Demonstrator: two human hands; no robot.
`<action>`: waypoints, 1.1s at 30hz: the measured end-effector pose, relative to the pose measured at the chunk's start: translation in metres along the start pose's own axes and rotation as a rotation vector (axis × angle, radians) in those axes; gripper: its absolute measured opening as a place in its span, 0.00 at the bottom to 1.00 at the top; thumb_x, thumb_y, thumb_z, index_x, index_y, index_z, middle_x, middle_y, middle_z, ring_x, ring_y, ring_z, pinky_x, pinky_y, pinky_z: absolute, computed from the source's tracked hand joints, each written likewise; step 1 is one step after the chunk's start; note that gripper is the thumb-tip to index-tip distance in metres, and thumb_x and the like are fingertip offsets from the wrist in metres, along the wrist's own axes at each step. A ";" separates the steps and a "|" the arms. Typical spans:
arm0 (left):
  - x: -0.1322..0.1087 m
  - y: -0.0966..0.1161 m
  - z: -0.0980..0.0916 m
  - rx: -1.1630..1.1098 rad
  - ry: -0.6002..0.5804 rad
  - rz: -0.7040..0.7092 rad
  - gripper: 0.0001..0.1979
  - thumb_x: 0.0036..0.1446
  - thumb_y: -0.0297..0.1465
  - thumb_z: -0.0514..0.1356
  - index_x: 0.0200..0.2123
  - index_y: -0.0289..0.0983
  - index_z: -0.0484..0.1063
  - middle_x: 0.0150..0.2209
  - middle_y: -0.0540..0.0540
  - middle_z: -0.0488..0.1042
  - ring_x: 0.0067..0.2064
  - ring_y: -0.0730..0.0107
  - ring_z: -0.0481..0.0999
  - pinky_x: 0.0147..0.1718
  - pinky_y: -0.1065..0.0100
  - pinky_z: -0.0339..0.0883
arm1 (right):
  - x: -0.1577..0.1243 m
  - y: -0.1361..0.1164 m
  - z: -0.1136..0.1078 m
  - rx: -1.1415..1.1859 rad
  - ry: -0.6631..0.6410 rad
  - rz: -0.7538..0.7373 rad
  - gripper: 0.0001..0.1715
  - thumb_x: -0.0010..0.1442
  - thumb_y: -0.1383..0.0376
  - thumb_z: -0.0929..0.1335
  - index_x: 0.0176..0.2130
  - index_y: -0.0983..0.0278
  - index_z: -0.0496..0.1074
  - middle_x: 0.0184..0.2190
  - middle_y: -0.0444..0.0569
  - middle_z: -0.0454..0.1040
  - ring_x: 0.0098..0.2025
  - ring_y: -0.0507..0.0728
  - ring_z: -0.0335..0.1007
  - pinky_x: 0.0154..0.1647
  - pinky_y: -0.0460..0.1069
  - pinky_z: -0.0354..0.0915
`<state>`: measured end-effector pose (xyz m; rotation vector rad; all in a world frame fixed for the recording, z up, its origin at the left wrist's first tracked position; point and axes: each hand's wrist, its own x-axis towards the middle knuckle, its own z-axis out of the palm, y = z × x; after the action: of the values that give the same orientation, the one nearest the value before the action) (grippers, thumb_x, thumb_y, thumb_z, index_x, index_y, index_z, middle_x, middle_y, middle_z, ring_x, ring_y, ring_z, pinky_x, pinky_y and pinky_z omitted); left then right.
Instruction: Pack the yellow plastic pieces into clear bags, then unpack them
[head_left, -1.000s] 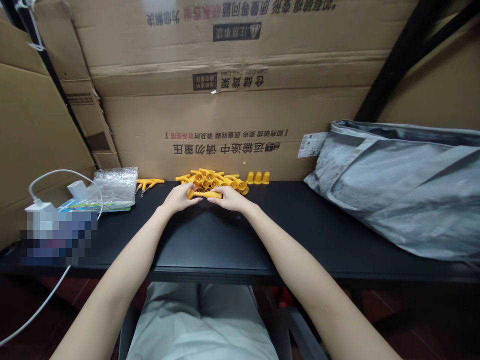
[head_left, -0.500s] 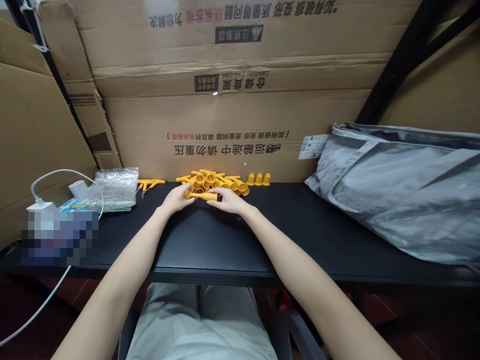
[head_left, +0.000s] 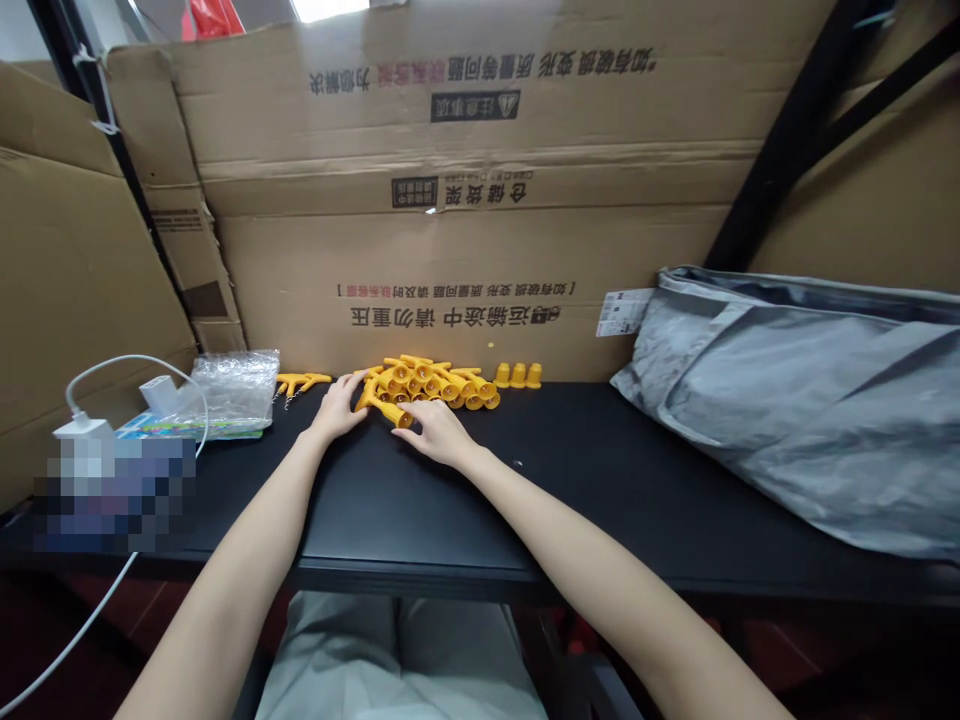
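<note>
A yellow corkscrew [head_left: 393,412] with a T-shaped handle and a bell-shaped sleeve lies low, against the near side of a pile of similar yellow corkscrews [head_left: 431,380]. My left hand [head_left: 339,410] is closed on its handle end. At the other end, the thumb and fingers of my right hand [head_left: 441,434] are around the open sleeve mouth, which faces right and toward me. Left of the pile are a few loose yellow handles [head_left: 300,382] with bare metal spirals. Three yellow sleeves [head_left: 517,376] stand in a row to the right.
A black tabletop [head_left: 420,520] carries everything, with a cardboard panel [head_left: 465,240] upright behind. On the left are a clear plastic bag [head_left: 232,390], a white charger [head_left: 82,440] with its cable, and a blurred-out item. A grey bag [head_left: 780,410] fills the right side.
The corkscrew has gone from being held level in front of the pile to lying tilted against its near side, sleeve mouth toward me. My head view has tipped up slightly.
</note>
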<state>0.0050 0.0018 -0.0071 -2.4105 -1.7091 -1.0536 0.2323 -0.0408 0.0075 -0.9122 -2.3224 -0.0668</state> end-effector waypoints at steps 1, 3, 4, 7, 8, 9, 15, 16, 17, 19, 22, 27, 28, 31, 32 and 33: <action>0.000 -0.002 -0.001 0.018 0.011 -0.048 0.35 0.49 0.32 0.60 0.61 0.45 0.54 0.59 0.43 0.61 0.59 0.55 0.62 0.55 0.53 0.59 | 0.001 0.000 0.001 -0.024 0.040 0.000 0.22 0.58 0.59 0.69 0.49 0.68 0.71 0.42 0.57 0.77 0.44 0.61 0.72 0.46 0.54 0.63; -0.001 -0.005 -0.001 0.049 0.030 -0.135 0.35 0.51 0.34 0.59 0.62 0.44 0.53 0.59 0.42 0.60 0.60 0.54 0.60 0.55 0.52 0.59 | 0.004 0.002 0.003 -0.060 0.137 0.003 0.22 0.59 0.59 0.68 0.50 0.68 0.71 0.44 0.57 0.76 0.46 0.62 0.71 0.48 0.55 0.62; -0.002 -0.007 -0.001 0.060 0.037 -0.172 0.34 0.52 0.34 0.58 0.62 0.44 0.53 0.59 0.42 0.61 0.60 0.54 0.60 0.55 0.52 0.60 | 0.007 0.003 0.002 -0.074 0.191 0.011 0.22 0.60 0.58 0.67 0.50 0.68 0.71 0.45 0.58 0.76 0.47 0.62 0.71 0.49 0.55 0.61; -0.002 -0.009 0.001 0.085 0.039 -0.261 0.32 0.53 0.34 0.57 0.61 0.42 0.53 0.59 0.41 0.61 0.60 0.53 0.60 0.54 0.52 0.60 | 0.020 0.014 -0.004 -0.103 0.344 0.092 0.23 0.61 0.57 0.65 0.51 0.68 0.71 0.45 0.58 0.76 0.46 0.62 0.70 0.49 0.55 0.59; -0.002 -0.010 0.002 0.092 0.034 -0.281 0.31 0.53 0.34 0.57 0.61 0.41 0.53 0.59 0.40 0.61 0.60 0.53 0.60 0.54 0.52 0.60 | 0.025 0.020 -0.007 -0.109 0.387 0.140 0.24 0.61 0.56 0.65 0.51 0.68 0.70 0.45 0.58 0.76 0.46 0.62 0.70 0.48 0.55 0.59; -0.003 -0.010 0.003 0.099 0.028 -0.296 0.31 0.53 0.34 0.56 0.61 0.41 0.53 0.59 0.40 0.61 0.60 0.53 0.60 0.54 0.53 0.60 | 0.031 0.027 -0.009 -0.114 0.424 0.201 0.24 0.61 0.55 0.64 0.51 0.67 0.70 0.44 0.57 0.76 0.45 0.63 0.69 0.47 0.55 0.59; -0.003 -0.009 0.003 0.112 0.004 -0.318 0.30 0.53 0.34 0.56 0.59 0.41 0.55 0.59 0.40 0.61 0.60 0.53 0.60 0.54 0.54 0.60 | 0.045 0.070 -0.006 -0.160 0.395 0.582 0.23 0.61 0.54 0.63 0.49 0.66 0.71 0.45 0.59 0.75 0.49 0.65 0.66 0.49 0.59 0.56; -0.002 -0.010 0.003 0.112 0.003 -0.317 0.29 0.53 0.34 0.56 0.59 0.42 0.55 0.59 0.40 0.61 0.60 0.53 0.60 0.54 0.54 0.60 | 0.043 0.074 -0.002 -0.164 0.335 0.617 0.23 0.61 0.54 0.63 0.48 0.66 0.72 0.45 0.59 0.75 0.49 0.66 0.66 0.49 0.59 0.56; -0.002 -0.010 0.003 0.111 0.004 -0.315 0.29 0.53 0.34 0.56 0.59 0.42 0.56 0.59 0.41 0.61 0.60 0.53 0.60 0.54 0.53 0.61 | 0.040 0.077 0.002 -0.163 0.285 0.639 0.23 0.61 0.54 0.62 0.48 0.66 0.72 0.46 0.59 0.75 0.50 0.66 0.65 0.50 0.60 0.55; -0.002 -0.011 0.003 0.109 0.004 -0.310 0.29 0.53 0.34 0.56 0.59 0.42 0.56 0.58 0.41 0.62 0.59 0.54 0.60 0.54 0.54 0.61 | 0.035 0.080 0.008 -0.154 0.236 0.637 0.24 0.61 0.54 0.62 0.51 0.66 0.70 0.49 0.59 0.73 0.53 0.66 0.64 0.53 0.61 0.54; -0.002 -0.012 0.005 0.110 -0.003 -0.304 0.29 0.53 0.34 0.56 0.59 0.40 0.57 0.58 0.40 0.62 0.59 0.54 0.61 0.53 0.54 0.62 | 0.029 0.080 0.013 -0.119 0.254 0.577 0.26 0.62 0.56 0.61 0.56 0.65 0.65 0.55 0.59 0.69 0.57 0.64 0.61 0.59 0.64 0.48; -0.001 -0.012 0.006 0.130 -0.018 -0.306 0.28 0.53 0.34 0.56 0.58 0.41 0.58 0.57 0.41 0.63 0.59 0.54 0.61 0.53 0.54 0.62 | 0.028 0.079 0.015 -0.051 0.252 0.496 0.23 0.62 0.59 0.61 0.55 0.62 0.66 0.55 0.55 0.69 0.58 0.62 0.61 0.63 0.66 0.42; -0.001 -0.011 0.005 0.141 -0.027 -0.311 0.27 0.53 0.34 0.55 0.58 0.41 0.58 0.57 0.41 0.63 0.59 0.54 0.61 0.53 0.54 0.62 | 0.028 0.079 0.015 -0.050 0.249 0.490 0.23 0.61 0.59 0.60 0.54 0.61 0.66 0.55 0.55 0.69 0.58 0.62 0.62 0.63 0.67 0.42; -0.001 -0.009 0.001 0.207 -0.037 -0.362 0.25 0.54 0.35 0.55 0.56 0.40 0.61 0.58 0.40 0.63 0.59 0.53 0.61 0.54 0.54 0.61 | 0.028 0.078 0.015 -0.056 0.253 0.483 0.23 0.61 0.59 0.60 0.55 0.61 0.65 0.56 0.55 0.68 0.58 0.63 0.62 0.63 0.68 0.41; -0.001 -0.009 -0.001 0.237 -0.027 -0.397 0.24 0.54 0.34 0.54 0.55 0.39 0.62 0.58 0.39 0.63 0.60 0.53 0.60 0.54 0.53 0.60 | 0.028 0.078 0.014 -0.058 0.258 0.480 0.24 0.61 0.59 0.60 0.55 0.61 0.65 0.56 0.55 0.68 0.58 0.63 0.61 0.63 0.68 0.41; -0.001 -0.009 -0.003 0.269 -0.010 -0.440 0.24 0.54 0.34 0.54 0.55 0.38 0.63 0.58 0.38 0.64 0.60 0.53 0.60 0.55 0.53 0.58 | 0.028 0.078 0.012 -0.061 0.266 0.473 0.25 0.61 0.58 0.60 0.56 0.62 0.64 0.57 0.55 0.67 0.59 0.63 0.61 0.63 0.68 0.41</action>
<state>-0.0046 0.0034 -0.0086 -1.9308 -2.2787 -0.7681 0.2596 0.0381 0.0005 -1.3710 -1.8233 -0.0564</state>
